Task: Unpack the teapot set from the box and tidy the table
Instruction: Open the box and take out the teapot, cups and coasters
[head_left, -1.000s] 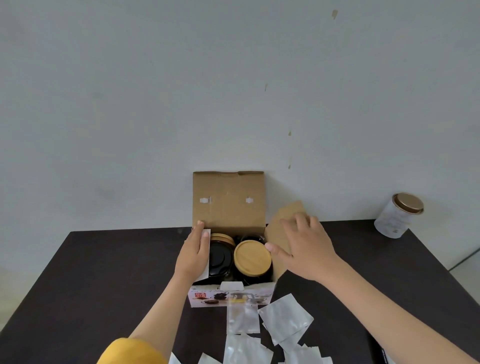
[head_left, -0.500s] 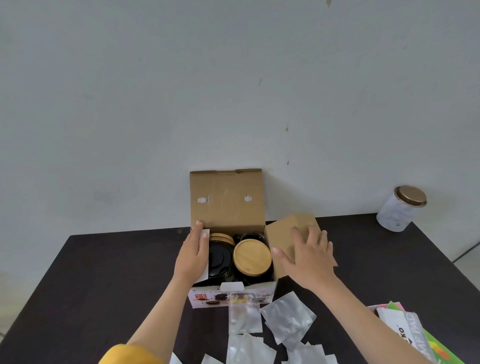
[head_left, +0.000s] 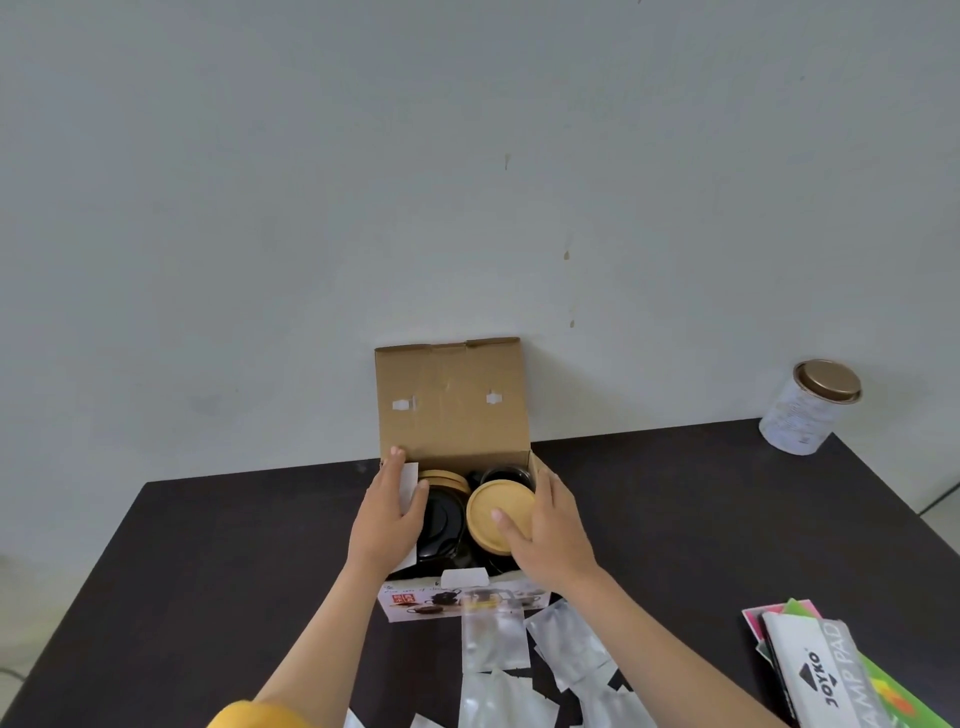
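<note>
An open cardboard box (head_left: 452, 410) stands on the dark table (head_left: 208, 561), its lid flap raised against the wall. Inside sit a black glossy teapot piece (head_left: 441, 525), a round wooden lid (head_left: 498, 506), a second wooden disc (head_left: 447, 479) and a dark cup (head_left: 506, 475). My left hand (head_left: 387, 514) holds the box's left side, thumb over the white side flap (head_left: 410, 486). My right hand (head_left: 550, 530) grips the round wooden lid, thumb on its top and fingers along its right edge.
Several silvery sachets (head_left: 519, 660) lie in front of the box. A tin with a bronze lid (head_left: 810, 408) stands at the back right corner. A stamp pad packet and coloured papers (head_left: 815, 670) lie near the right front edge.
My right hand left the box's right cardboard flap and moved left onto the round wooden lid. The right flap is no longer visible. My left hand has stayed on the box's left side.
</note>
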